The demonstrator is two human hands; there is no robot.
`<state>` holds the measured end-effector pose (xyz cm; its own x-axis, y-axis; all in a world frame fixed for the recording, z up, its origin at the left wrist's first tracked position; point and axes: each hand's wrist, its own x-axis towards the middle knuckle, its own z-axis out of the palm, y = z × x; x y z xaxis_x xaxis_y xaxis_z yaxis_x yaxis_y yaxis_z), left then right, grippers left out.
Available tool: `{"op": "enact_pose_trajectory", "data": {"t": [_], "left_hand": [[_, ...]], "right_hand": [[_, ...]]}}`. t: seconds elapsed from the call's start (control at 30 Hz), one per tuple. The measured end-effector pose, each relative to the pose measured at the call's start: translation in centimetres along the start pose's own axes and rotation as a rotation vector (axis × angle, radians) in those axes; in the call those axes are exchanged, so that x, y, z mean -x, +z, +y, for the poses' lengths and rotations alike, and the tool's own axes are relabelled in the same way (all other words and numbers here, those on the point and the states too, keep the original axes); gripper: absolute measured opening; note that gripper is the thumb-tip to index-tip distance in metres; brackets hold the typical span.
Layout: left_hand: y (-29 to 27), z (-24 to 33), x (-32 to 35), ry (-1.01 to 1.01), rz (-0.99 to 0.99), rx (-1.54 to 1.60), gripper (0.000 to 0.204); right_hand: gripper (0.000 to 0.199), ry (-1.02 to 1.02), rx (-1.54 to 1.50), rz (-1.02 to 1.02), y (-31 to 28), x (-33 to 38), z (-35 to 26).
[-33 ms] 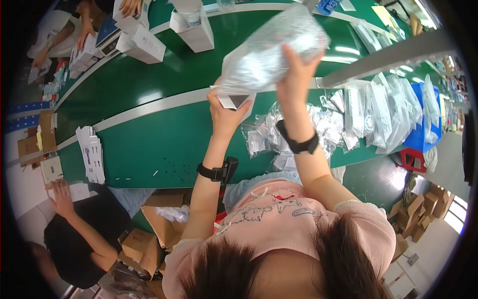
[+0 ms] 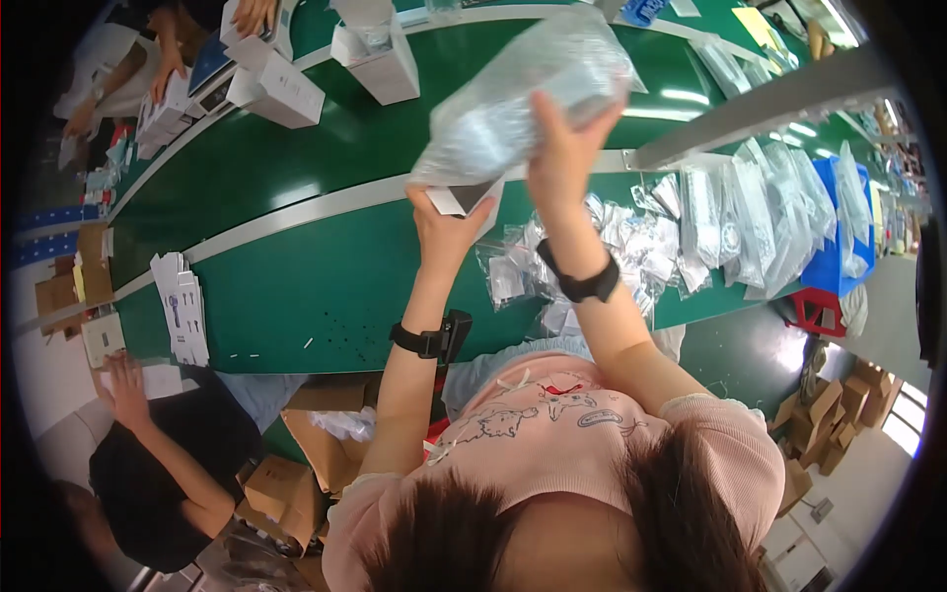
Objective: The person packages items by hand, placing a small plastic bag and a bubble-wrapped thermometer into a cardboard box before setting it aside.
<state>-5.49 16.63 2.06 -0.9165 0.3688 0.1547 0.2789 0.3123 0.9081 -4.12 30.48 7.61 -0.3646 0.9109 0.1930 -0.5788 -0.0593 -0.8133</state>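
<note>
Open white box (image 2: 448, 200) is gripped in curled left hand (image 2: 448, 229); clear-wrapped bundle (image 2: 508, 94) is held in widely spread right hand (image 2: 567, 153), tilted at box mouth, just beyond left hand.

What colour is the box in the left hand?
White: the box in the left hand shows best in the head view.

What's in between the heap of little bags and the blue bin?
In the head view, long clear plastic bags sit side by side there.
</note>
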Motion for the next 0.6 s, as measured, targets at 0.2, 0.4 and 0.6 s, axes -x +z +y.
{"op": "enact_pose_trajectory", "data": {"t": [0.2, 0.4, 0.6], "left_hand": [[0.9, -1.5, 0.9, 0.214, 0.193, 0.027, 0.071], [1.0, -1.5, 1.9, 0.318, 0.14, 0.031, 0.074], [0.2, -0.7, 2.7, 0.529, 0.129, 0.27, 0.072]], "right_hand": [[0.061, -0.568, 0.761, -0.448, -0.2, 3.2, 0.7], [0.041, -0.439, 0.768, -0.823, -5.0, 2.9, -1.6], [0.042, -0.249, 1.327, -0.452, -20.7, -1.9, 2.8]]}}
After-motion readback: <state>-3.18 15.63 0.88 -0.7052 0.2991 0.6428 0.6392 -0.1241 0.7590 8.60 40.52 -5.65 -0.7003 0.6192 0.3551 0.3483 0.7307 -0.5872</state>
